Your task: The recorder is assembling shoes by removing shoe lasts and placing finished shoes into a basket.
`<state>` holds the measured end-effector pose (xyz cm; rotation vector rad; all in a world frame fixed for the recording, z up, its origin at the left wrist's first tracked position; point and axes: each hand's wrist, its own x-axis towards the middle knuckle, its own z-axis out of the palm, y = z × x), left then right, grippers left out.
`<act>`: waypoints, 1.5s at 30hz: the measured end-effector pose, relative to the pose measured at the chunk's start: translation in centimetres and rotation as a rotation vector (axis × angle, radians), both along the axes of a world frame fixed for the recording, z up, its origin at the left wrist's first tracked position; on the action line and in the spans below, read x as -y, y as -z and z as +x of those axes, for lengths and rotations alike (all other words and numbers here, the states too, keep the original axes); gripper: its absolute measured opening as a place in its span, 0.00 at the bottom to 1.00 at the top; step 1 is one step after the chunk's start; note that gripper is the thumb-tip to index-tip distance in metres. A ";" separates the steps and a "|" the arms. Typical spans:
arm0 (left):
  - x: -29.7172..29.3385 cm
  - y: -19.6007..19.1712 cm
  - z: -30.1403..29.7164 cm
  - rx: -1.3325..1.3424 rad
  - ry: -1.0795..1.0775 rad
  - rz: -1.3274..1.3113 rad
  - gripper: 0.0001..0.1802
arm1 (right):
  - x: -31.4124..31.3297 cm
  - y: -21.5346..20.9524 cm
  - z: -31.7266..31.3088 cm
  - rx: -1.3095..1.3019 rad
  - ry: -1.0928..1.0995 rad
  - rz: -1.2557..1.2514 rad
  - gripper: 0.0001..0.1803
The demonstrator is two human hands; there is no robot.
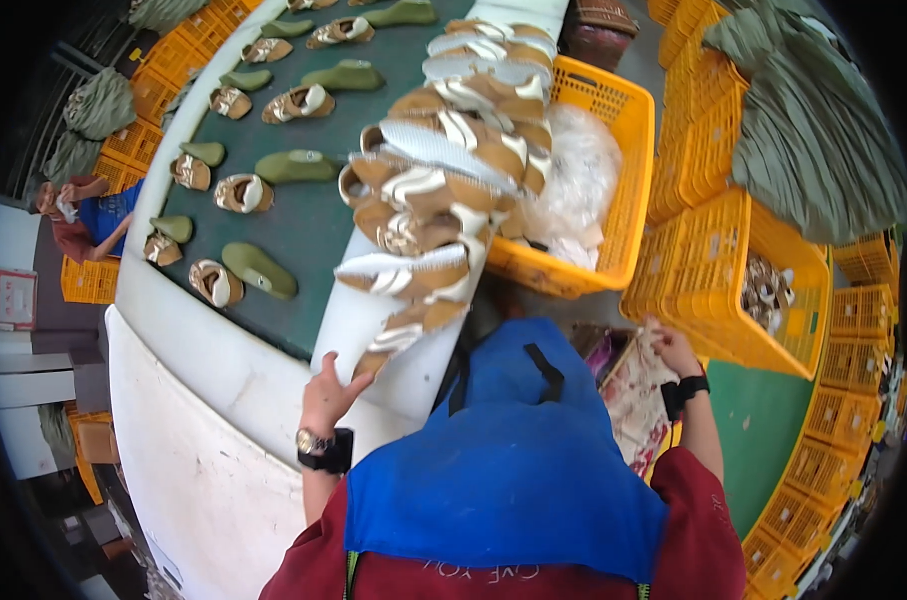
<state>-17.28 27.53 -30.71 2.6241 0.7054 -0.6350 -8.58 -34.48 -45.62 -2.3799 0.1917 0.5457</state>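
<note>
My left hand (331, 396) is open, thumb and fingers spread, at the near end of a row of tan and white shoes (414, 215). Its thumb is close to the nearest shoe (406, 333); whether they touch I cannot tell. The row lies packed along a white ledge (359, 290), several soles turned up. Over on the right, my right hand (677, 352) is by the corner of a yellow crate (689, 260), above a patterned cloth (636, 395). Its fingers are partly bent and apart, with no held thing visible.
A dark green conveyor belt (299, 230) carries small shoes and green shoe lasts (259, 270). Beside the ledge stands a yellow crate (639, 170) of clear plastic bags (579, 165). Another person (99, 215) is across the belt. Stacked crates and a grey-green cover (809, 130) line the right.
</note>
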 end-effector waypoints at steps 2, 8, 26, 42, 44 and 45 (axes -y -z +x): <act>0.4 1.2 -0.5 -0.021 -0.094 -0.247 0.54 | 0.6 2.5 -8.7 -0.248 0.119 0.087 0.17; 2.2 4.6 -1.2 0.366 0.305 -0.139 0.46 | -2.3 4.7 -23.7 -0.654 0.310 -0.024 0.21; -2.1 5.1 4.2 0.529 0.312 0.075 0.48 | -3.4 9.9 -22.8 -0.330 0.318 -0.047 0.16; 28.2 -9.7 7.7 0.605 1.048 -0.229 0.29 | 7.9 12.4 -29.4 -0.365 1.188 0.236 0.50; 32.7 -8.6 10.4 0.498 1.253 -0.328 0.27 | 7.3 6.5 -27.5 -0.416 1.216 0.444 0.49; 35.3 -7.8 11.8 0.430 1.371 -0.373 0.27 | 7.5 9.9 -30.1 -0.335 1.246 0.463 0.47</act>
